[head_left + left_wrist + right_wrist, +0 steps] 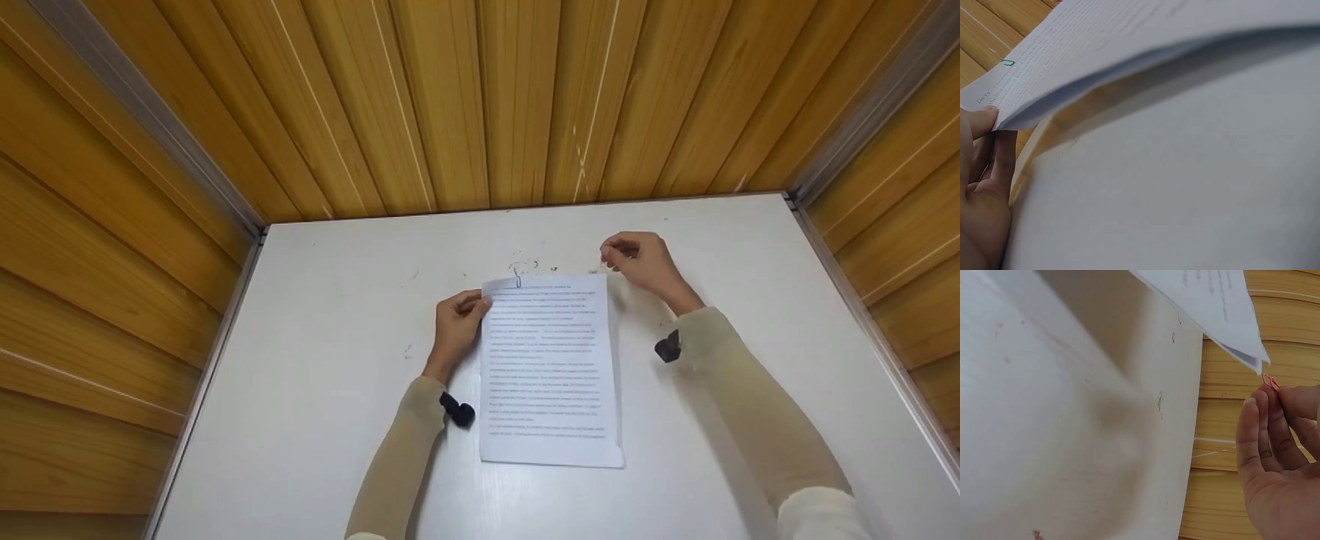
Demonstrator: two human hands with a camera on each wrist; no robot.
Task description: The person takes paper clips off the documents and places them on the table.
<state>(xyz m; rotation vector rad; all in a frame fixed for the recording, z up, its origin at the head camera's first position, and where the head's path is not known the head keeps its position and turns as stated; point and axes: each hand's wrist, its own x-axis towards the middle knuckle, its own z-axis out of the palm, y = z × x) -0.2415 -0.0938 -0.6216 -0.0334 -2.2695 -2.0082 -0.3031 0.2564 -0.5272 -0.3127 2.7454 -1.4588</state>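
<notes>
Left hand (pixel 456 324) pinches papers (pixel 546 375); right hand (pixel 645 262), a partly hidden pink clip (pixel 1272 383), apparently.

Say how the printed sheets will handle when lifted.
The printed sheets will probably flop: their edge bows in the left wrist view. They may fan apart near the right hand, where two corners gape. They look thin, so probably light.

In the head view, the print on my papers (pixel 546 367) is too blurred to read, and the pink clip (pixel 1270 382) in my right hand (pixel 643 260) is too tiny to make out. Dark marks (pixel 554 268) beyond the papers are too small to identify. The wrist views crop my right hand and left hand (pixel 985 191). My sleeves (pixel 401 450) run out of sight on the near side.
</notes>
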